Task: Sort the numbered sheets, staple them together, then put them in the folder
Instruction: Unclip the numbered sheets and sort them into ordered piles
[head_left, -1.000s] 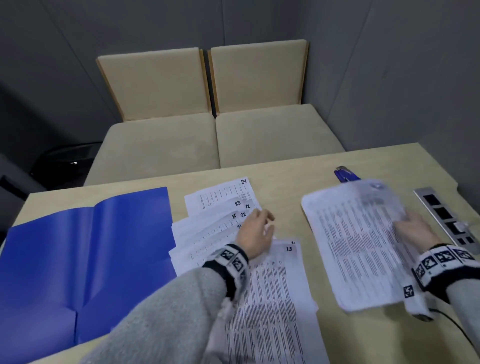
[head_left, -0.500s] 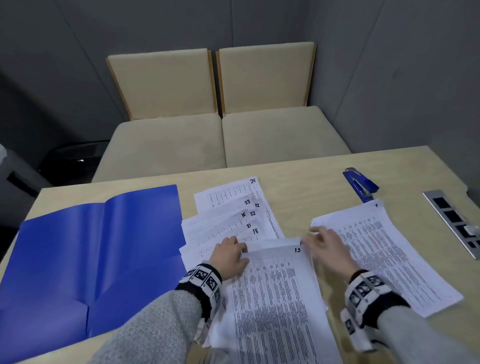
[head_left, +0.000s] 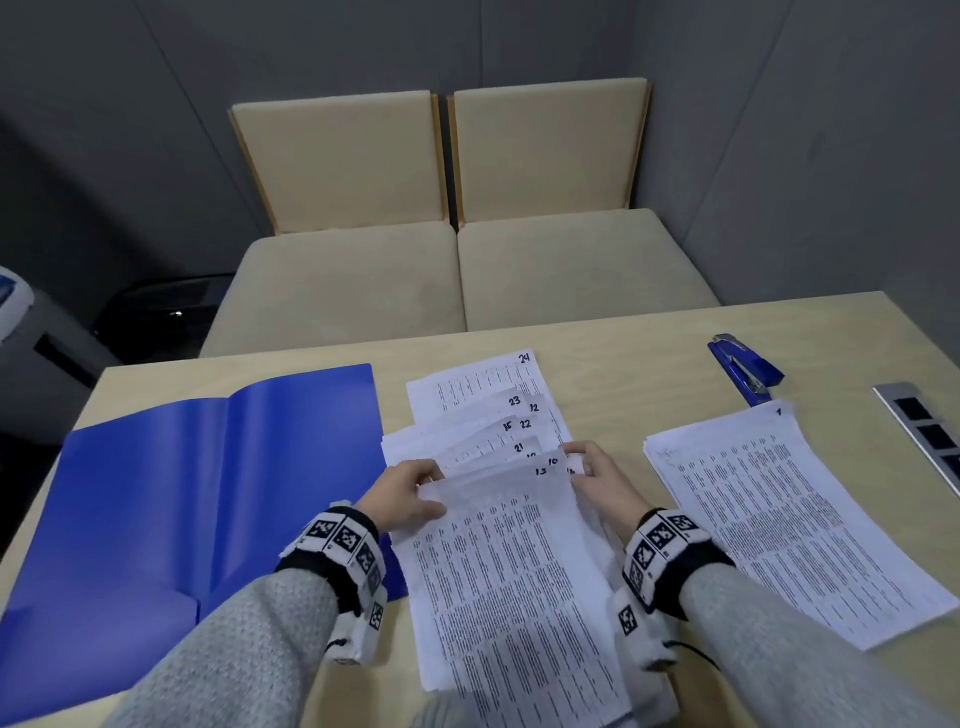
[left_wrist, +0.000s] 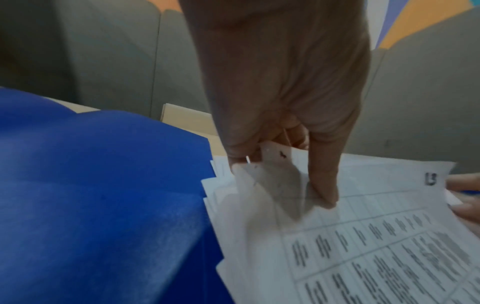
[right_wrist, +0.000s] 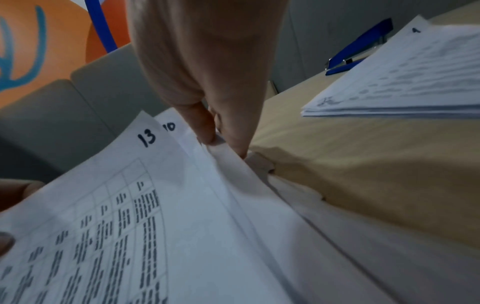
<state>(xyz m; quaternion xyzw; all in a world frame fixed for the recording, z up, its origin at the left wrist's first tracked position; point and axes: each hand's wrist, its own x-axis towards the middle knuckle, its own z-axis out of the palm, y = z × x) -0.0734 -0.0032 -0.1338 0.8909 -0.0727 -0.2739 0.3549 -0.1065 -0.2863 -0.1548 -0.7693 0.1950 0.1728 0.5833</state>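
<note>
White printed sheet numbered 13 (head_left: 498, 561) lying atop the loose fan of numbered pages mid-desk, long axis running away from the body. Far left corner pinched by left hand (head_left: 402, 493); right hand (head_left: 605, 480) pinching page edges just beside 10. Sorted white pile (head_left: 789, 519) rightward, nearer right hand; open blue folder (head_left: 208, 493) leftward on pale wooden desk (head_left: 649, 364).

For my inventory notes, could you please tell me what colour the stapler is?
The stapler is blue with a silver metal part, clearest in the head view.
</note>
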